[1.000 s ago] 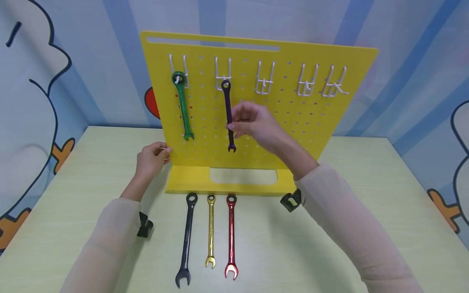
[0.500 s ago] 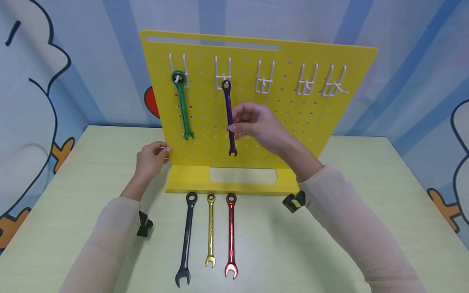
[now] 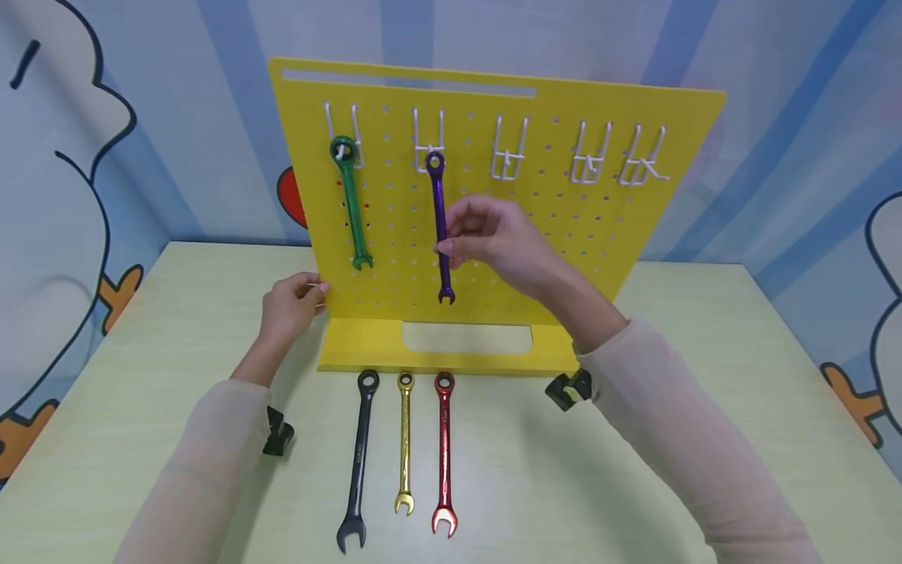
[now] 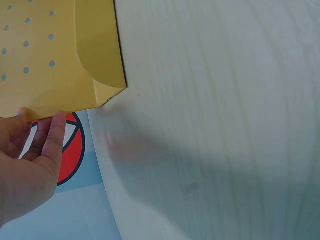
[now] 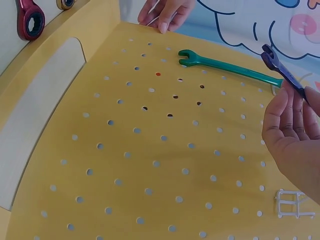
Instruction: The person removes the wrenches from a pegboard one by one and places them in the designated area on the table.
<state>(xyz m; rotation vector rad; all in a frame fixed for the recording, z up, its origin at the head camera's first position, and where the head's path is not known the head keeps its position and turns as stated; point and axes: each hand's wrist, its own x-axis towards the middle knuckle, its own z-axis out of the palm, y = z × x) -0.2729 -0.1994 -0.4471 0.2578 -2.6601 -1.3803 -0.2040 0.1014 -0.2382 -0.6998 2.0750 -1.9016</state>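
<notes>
My right hand (image 3: pixel 496 239) pinches a purple combination wrench (image 3: pixel 438 200) by its shaft, ring end up, in front of the second hook from the left. Whether the ring is over the hook (image 3: pixel 429 141) I cannot tell. In the right wrist view the open end of the purple wrench (image 5: pixel 270 56) sticks out past the fingers. A green wrench (image 3: pixel 355 207) hangs from the leftmost hook of the yellow pegboard (image 3: pixel 535 282). At the board's left edge, my left hand (image 3: pixel 290 309) grips the side between thumb and fingers; the left wrist view shows that hand (image 4: pixel 35 160) near a lower corner.
On the pale table (image 3: pixel 232 305) before the board lie a black wrench (image 3: pixel 360 446), a gold wrench (image 3: pixel 405 439) and a red wrench (image 3: pixel 445 446), ring ends toward the base. Further right on the board, three white hooks (image 3: pixel 507 160) carry nothing. A patterned wall (image 3: pixel 550 39) stands behind.
The purple wrench's lower end has swung slightly down and away from the board, its ring staying by the hook. My right forearm has shifted a little right; the left hand keeps its place.
</notes>
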